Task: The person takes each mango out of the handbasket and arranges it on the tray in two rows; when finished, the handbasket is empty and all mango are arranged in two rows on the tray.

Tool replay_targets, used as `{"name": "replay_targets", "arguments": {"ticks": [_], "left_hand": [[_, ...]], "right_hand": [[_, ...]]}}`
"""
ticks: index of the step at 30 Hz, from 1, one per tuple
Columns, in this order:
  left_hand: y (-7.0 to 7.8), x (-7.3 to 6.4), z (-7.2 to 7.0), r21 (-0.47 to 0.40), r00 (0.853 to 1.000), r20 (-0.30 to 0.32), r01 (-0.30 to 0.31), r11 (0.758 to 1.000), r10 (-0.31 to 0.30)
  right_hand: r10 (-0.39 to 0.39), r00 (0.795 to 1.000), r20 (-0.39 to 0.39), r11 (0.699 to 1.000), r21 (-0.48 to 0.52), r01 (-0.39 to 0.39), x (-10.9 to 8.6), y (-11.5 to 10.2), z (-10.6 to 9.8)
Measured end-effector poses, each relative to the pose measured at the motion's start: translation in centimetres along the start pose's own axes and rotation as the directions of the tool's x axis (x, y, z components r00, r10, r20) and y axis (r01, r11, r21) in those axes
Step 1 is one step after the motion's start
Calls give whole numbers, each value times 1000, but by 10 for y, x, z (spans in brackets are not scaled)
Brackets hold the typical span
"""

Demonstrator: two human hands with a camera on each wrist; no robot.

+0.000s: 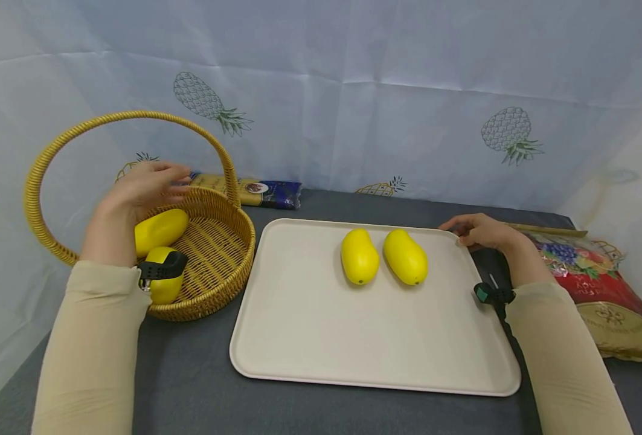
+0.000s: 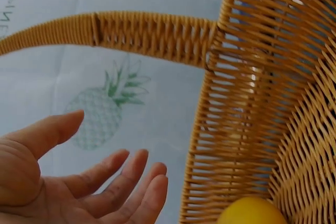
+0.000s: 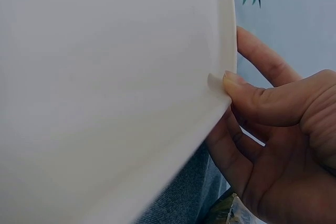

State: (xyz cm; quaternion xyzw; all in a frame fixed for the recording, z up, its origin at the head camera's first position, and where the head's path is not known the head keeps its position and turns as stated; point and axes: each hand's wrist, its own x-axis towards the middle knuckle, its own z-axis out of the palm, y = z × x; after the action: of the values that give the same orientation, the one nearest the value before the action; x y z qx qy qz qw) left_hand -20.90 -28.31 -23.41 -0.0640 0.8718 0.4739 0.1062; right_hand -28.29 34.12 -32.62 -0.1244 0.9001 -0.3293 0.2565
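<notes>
My left hand (image 1: pixel 149 186) hovers over the wicker basket (image 1: pixel 206 305), fingers apart and holding nothing; the left wrist view shows the palm and loosely bent fingers (image 2: pixel 131 182) beside the basket wall. Two smooth yellow mangoes, one upper (image 1: pixel 163 231) and one lower (image 1: pixel 164 290), lie in the basket, partly hidden by my wrist. With thumb on top and fingers underneath, my right hand (image 1: pixel 481 231) pinches the far right corner of the cream tray (image 1: pixel 321 326). Side by side on that tray lie a left mango (image 1: pixel 359 257) and a right mango (image 1: pixel 406 257).
The tall basket handle (image 1: pixel 136 115) arches over my left hand. Behind the basket lies a blue and gold packet (image 1: pixel 261 192). A red and gold fruit-printed bag (image 1: pixel 603 290) lies beyond my right forearm. A pineapple-print cloth (image 1: pixel 321 109) hangs behind the dark tabletop (image 1: pixel 201 386).
</notes>
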Motion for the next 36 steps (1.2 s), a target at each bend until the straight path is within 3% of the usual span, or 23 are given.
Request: {"name": "replay_targets", "arguments": {"ticks": [9, 17, 24, 29, 36], "left_hand": [[-14, 9, -11, 22, 999, -40, 36, 999, -36], [-22, 12, -10, 52, 996, -60, 67, 996, -64], [-34, 15, -10, 1, 992, -44, 117, 993, -117], [-37, 16, -12, 38, 993, -46, 113, 993, -111], [-39, 15, -13, 62, 991, -1, 137, 989, -137]], "right_hand": [[9, 1000, 4, 1000, 8, -9, 0, 0, 0], [2, 1000, 1, 1000, -1, -2, 0, 1, -1], [-4, 1000, 6, 1000, 0, 4, 0, 0, -1], [2, 1000, 2, 1000, -6, -2, 0, 0, -1], [5, 1000, -5, 1000, -5, -5, 1, 1, 0]]}}
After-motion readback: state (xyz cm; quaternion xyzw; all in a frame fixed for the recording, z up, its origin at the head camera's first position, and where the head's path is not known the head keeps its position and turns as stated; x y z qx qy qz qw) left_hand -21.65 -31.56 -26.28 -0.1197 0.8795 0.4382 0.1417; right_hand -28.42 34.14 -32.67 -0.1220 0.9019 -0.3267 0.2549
